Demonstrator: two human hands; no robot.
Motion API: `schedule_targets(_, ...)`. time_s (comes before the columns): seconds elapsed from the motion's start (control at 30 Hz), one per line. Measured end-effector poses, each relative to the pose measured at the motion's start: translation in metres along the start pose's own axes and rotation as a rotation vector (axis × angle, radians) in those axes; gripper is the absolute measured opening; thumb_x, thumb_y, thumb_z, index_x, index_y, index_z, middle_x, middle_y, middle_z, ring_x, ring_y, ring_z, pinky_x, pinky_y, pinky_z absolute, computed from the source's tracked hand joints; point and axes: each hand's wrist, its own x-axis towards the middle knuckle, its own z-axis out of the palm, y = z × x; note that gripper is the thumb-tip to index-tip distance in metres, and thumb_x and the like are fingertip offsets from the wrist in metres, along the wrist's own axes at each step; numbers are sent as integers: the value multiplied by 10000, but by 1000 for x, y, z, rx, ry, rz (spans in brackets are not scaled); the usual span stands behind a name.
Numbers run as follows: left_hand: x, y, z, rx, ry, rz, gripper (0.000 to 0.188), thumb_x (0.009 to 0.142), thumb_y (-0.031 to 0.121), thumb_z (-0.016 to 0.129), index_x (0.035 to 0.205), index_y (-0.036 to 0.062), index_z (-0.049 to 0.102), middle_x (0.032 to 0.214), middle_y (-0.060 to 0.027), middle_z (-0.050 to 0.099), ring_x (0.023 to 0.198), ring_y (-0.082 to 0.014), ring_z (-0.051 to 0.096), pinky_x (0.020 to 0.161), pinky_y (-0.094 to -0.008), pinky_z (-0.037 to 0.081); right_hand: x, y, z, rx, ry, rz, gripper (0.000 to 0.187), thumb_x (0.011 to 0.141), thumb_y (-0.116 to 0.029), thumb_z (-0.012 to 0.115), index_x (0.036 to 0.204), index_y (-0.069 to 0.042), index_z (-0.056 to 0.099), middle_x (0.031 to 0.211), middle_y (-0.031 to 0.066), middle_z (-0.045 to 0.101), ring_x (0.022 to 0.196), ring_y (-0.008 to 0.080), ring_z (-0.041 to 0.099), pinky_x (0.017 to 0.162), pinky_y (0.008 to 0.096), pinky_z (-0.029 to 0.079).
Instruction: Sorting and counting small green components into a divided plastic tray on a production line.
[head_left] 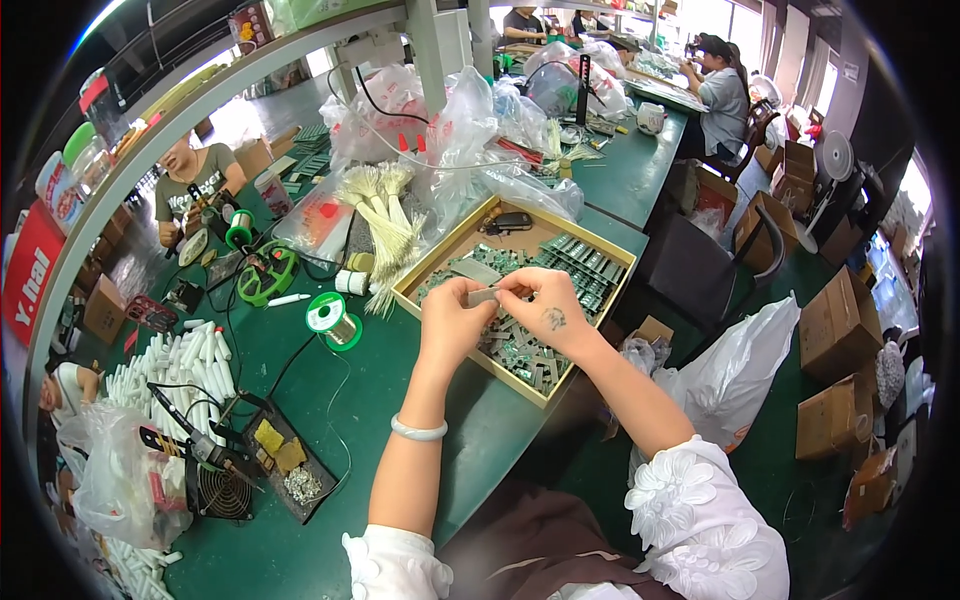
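Note:
Over a shallow yellow cardboard box (468, 238), my left hand (450, 320) and my right hand (548, 308) are closed with their fingertips close together. Between them they pinch a small flat greyish strip (482, 296), which looks like a piece of circuit board. My fingers cover part of it. Many small green circuit boards (580, 268) fill the box, in rows at the far right and loose nearer me. A larger grey flat piece (474, 270) lies among them just beyond my hands. In the box's far corner rests a dark oval object (514, 221).
Left of the box stand a solder wire spool (334, 322) and bundles of pale wires (385, 220). Farther left lie many white tubes (180, 375), a soldering iron (190, 415) and a black tray with yellow sponges (290, 457). Co-workers sit beyond; a white bag (735, 375) stands at right.

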Motion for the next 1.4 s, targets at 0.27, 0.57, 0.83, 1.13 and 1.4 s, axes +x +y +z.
schedule_targets(0.27, 1, -4, 3, -69, -18, 74, 168, 787, 51, 655, 928, -40, 657, 725, -72, 682, 633, -118, 641, 577, -255, 490, 2, 5, -2, 6, 48, 0, 155, 759, -121, 677, 860, -6, 701, 770, 132, 686, 703, 231, 676, 665, 313, 523)
schedule_targets(0.57, -5, 5, 9, 182, 195, 149, 185, 728, 113, 731, 841, -22, 673, 704, -138, 659, 615, -209, 634, 580, -323, 493, 2, -1, 2, 7, 44, 86, 146, 769, -121, 695, 831, 12, 695, 742, 145, 688, 660, 200, 685, 622, 293, 520)
schedule_targets(0.83, -7, 2, 12, 140, 158, 161, 182, 741, 78, 702, 885, -16, 643, 733, -154, 640, 672, -256, 632, 622, -357, 493, 1, -1, 0, 84, 2, 106, 120, 778, -59, 673, 852, 36, 680, 731, 106, 666, 643, 143, 632, 615, 267, 494)
schedule_targets(1.13, -7, 1, 18, 134, 214, 179, 158, 755, 69, 695, 855, -34, 629, 729, -115, 663, 653, -182, 647, 611, -305, 514, 1, -1, 0, -28, 4, 19, 113, 769, -55, 664, 812, 49, 656, 759, 131, 662, 661, 176, 633, 639, 285, 502)
schedule_targets(1.4, -4, 2, 12, 35, 136, 171, 144, 781, 66, 683, 865, -38, 629, 742, -110, 673, 663, -165, 649, 622, -288, 516, 2, -1, -10, 2, -76, 106, 153, 781, -68, 661, 885, 44, 655, 728, 53, 643, 650, 99, 573, 635, 244, 469)
